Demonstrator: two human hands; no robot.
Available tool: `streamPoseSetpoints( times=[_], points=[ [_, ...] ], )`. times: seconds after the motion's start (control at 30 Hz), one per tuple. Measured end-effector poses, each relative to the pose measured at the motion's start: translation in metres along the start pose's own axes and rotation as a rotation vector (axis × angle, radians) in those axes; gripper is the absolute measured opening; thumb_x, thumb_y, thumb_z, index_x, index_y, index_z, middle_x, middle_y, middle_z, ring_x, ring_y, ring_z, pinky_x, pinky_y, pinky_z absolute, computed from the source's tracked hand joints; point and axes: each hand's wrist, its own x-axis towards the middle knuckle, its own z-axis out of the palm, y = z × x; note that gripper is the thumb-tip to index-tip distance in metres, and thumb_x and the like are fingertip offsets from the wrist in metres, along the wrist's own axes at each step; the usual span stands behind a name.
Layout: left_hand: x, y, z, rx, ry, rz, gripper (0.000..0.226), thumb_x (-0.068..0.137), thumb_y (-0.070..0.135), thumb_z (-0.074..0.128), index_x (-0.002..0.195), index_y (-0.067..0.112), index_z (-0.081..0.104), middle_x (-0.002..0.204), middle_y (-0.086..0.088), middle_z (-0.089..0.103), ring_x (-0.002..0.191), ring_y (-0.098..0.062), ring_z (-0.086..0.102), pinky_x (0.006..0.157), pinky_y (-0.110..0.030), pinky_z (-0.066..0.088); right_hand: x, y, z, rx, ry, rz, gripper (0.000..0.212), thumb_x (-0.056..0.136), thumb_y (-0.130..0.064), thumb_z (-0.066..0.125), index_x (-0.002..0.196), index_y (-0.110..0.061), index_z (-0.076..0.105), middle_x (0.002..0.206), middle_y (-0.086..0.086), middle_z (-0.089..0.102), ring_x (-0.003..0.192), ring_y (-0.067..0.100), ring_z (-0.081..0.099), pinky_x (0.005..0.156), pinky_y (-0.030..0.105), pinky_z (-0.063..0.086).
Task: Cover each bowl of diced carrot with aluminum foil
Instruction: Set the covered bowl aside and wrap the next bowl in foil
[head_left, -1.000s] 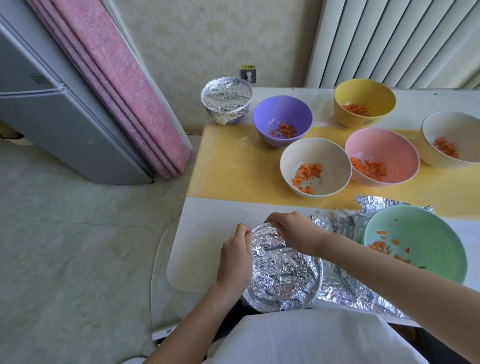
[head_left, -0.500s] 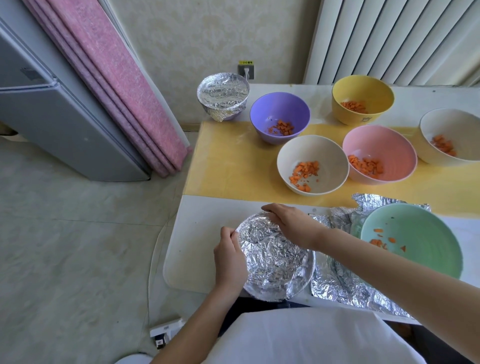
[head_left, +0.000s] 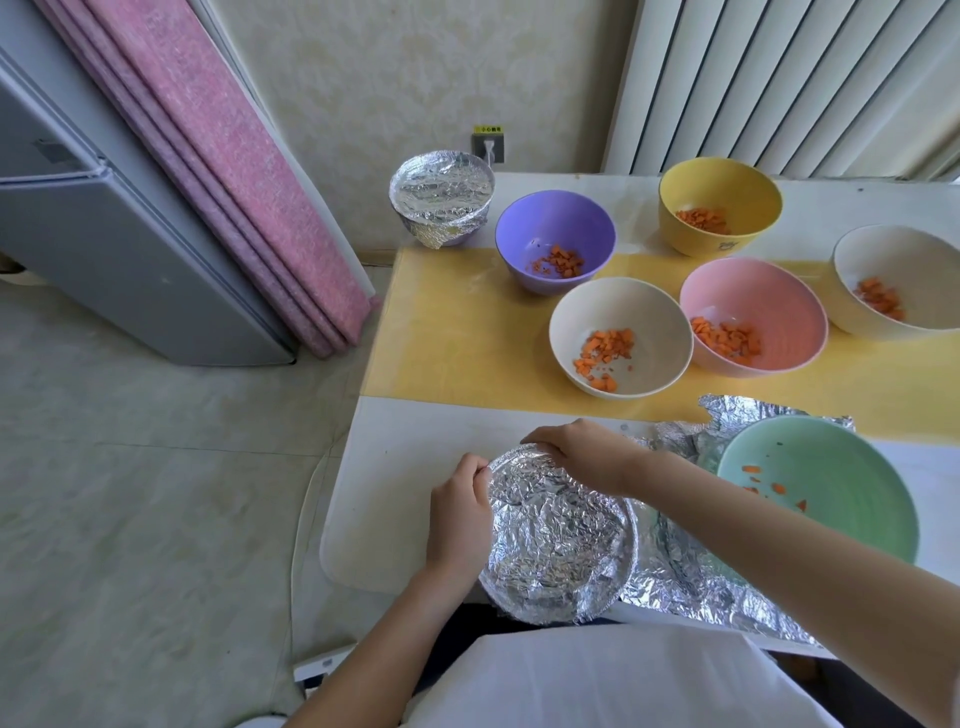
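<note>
A foil-covered bowl (head_left: 558, 540) sits at the table's near edge in front of me. My left hand (head_left: 457, 512) grips its left rim, fingers curled over the foil. My right hand (head_left: 582, 454) curls over the far rim, pressing the foil down. A green bowl (head_left: 831, 483) with a few carrot pieces stands on a crumpled foil sheet (head_left: 691, 577) to the right. Open bowls of diced carrot stand behind: purple (head_left: 555, 231), cream (head_left: 621, 322), pink (head_left: 753, 299), yellow (head_left: 719, 192) and a second cream bowl (head_left: 898, 270). Another foil-covered bowl (head_left: 441, 200) is at the far left corner.
A yellow mat (head_left: 447, 338) lies across the white table (head_left: 384, 499). Left of the table is bare floor, a pink curtain (head_left: 249, 171) and a grey fridge (head_left: 104, 249). A radiator (head_left: 779, 83) and a wall socket (head_left: 488, 148) are behind the table.
Both hands have worked round the foil-covered bowl's rim: the left hand slid from the far rim to the left side, while the right stays on the far rim.
</note>
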Motion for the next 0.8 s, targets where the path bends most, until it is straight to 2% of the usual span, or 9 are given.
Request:
streamPoseSetpoints(
  times=[0.1,0.23,0.33,0.4,0.47,0.57,0.67,0.8],
  points=[
    [0.000,0.001,0.001,0.024,0.003,-0.009,0.020,0.097,0.010,0.043,0.078,0.015,0.048,0.053,0.010,0.038,0.047,-0.007,0.033,0.044,-0.019,0.027,0.004,-0.001,0.001,-0.039,0.000,-0.008,0.030,0.098,-0.008,0.037,0.121,-0.013,0.057,0.092,0.008,0.063,0.075,0.018,0.048,0.067,0.024,0.032],
    [0.000,0.000,0.002,0.048,0.008,-0.009,0.018,0.097,0.010,0.043,0.083,0.010,0.054,0.054,0.012,0.040,0.049,-0.006,0.036,0.046,-0.018,0.028,0.008,-0.008,-0.005,-0.132,-0.050,0.021,0.033,0.090,0.003,0.038,0.116,-0.009,0.056,0.082,0.002,0.059,0.071,0.018,0.042,0.059,0.026,0.030],
    [0.001,0.001,0.002,0.057,0.015,-0.008,0.017,0.097,0.010,0.043,0.086,0.007,0.056,0.056,0.011,0.042,0.051,-0.006,0.039,0.050,-0.027,0.023,0.011,-0.012,-0.004,-0.162,-0.093,0.011,0.029,0.093,0.000,0.038,0.115,-0.007,0.056,0.103,0.008,0.064,0.082,0.019,0.053,0.068,0.027,0.039],
    [0.001,0.000,0.002,0.063,0.020,-0.011,0.017,0.097,0.010,0.043,0.088,0.007,0.057,0.056,0.008,0.044,0.051,-0.012,0.041,0.052,-0.027,0.019,0.012,-0.013,0.001,-0.139,-0.075,-0.020,0.029,0.096,-0.006,0.039,0.119,-0.010,0.055,0.108,0.007,0.065,0.091,0.021,0.058,0.077,0.031,0.046],
    [0.001,0.001,0.001,0.066,0.024,-0.010,0.016,0.097,0.011,0.043,0.088,0.007,0.057,0.058,0.005,0.047,0.055,-0.019,0.042,0.053,-0.028,0.019,0.013,-0.013,0.007,-0.127,-0.039,-0.033,0.026,0.096,-0.006,0.039,0.114,-0.011,0.057,0.099,0.007,0.064,0.082,0.021,0.053,0.072,0.032,0.043],
    [0.001,0.001,0.001,0.070,0.015,-0.006,0.016,0.097,0.011,0.043,0.088,0.007,0.056,0.062,0.002,0.049,0.058,-0.021,0.043,0.053,-0.028,0.019,0.011,-0.016,0.010,-0.168,0.003,-0.013,0.023,0.092,-0.001,0.040,0.104,-0.011,0.056,0.084,0.008,0.058,0.073,0.021,0.045,0.063,0.031,0.033],
    [0.001,0.001,0.001,0.083,0.007,-0.006,0.017,0.098,0.012,0.041,0.089,0.007,0.055,0.064,-0.001,0.050,0.059,-0.022,0.044,0.053,-0.029,0.019,0.012,-0.018,0.006,-0.184,-0.033,0.014,0.030,0.091,0.000,0.039,0.113,-0.011,0.056,0.098,0.012,0.064,0.076,0.022,0.048,0.065,0.031,0.038],
    [0.002,0.001,0.000,0.089,0.009,-0.003,0.017,0.097,0.011,0.041,0.089,0.007,0.055,0.064,-0.001,0.050,0.060,-0.023,0.043,0.054,-0.030,0.018,0.015,-0.026,0.004,-0.189,-0.079,-0.038,0.047,0.089,0.005,0.037,0.130,-0.013,0.049,0.113,0.011,0.062,0.100,0.028,0.058,0.074,0.033,0.043]
  ],
)
